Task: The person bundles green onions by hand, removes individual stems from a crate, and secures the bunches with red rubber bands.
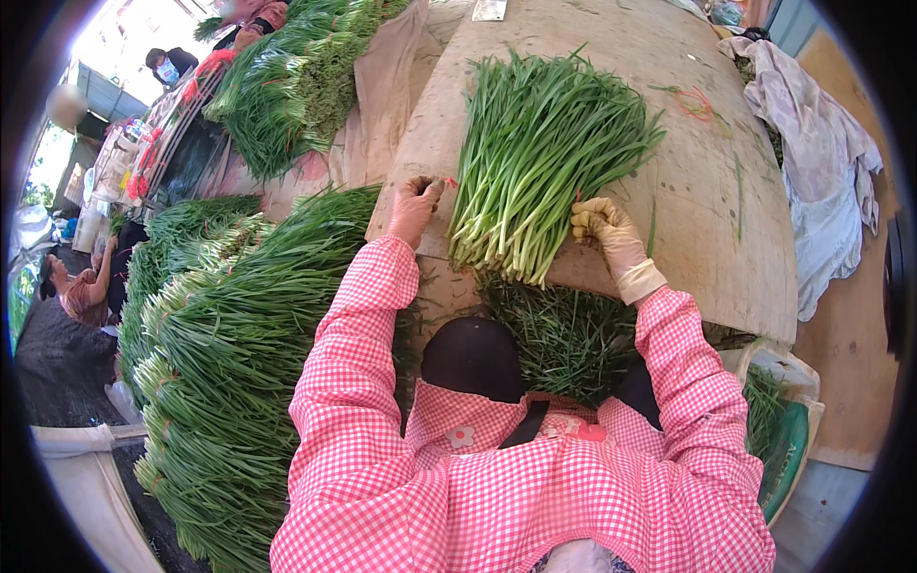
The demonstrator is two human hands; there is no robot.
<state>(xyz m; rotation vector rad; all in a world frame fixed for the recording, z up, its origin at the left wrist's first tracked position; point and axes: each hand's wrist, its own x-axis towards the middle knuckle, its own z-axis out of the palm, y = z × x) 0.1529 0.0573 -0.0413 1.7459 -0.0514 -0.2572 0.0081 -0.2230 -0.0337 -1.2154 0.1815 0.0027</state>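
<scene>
A loose bunch of garlic chives (pixel 549 162) lies on the wooden board in front of me, its pale stem ends toward me. To its left, my left hand (pixel 416 208) is closed in a pinch, with a short end of red string (pixel 450 181) at the fingertips. My right hand (pixel 611 234), in a yellowish glove, is pinched at the bunch's right edge near the stems. A bit of red string also shows at its fingertips. Whatever runs between the two ends is hidden by the chives.
Tied chive bunches (pixel 239 315) are piled at my left, with another heap (pixel 306 76) beyond. Loose green trimmings (pixel 564 329) lie below the board (pixel 707 220). Red strings (pixel 695 103) rest on its far right. A sack (pixel 783 449) stands at right; a person (pixel 86 282) sits far left.
</scene>
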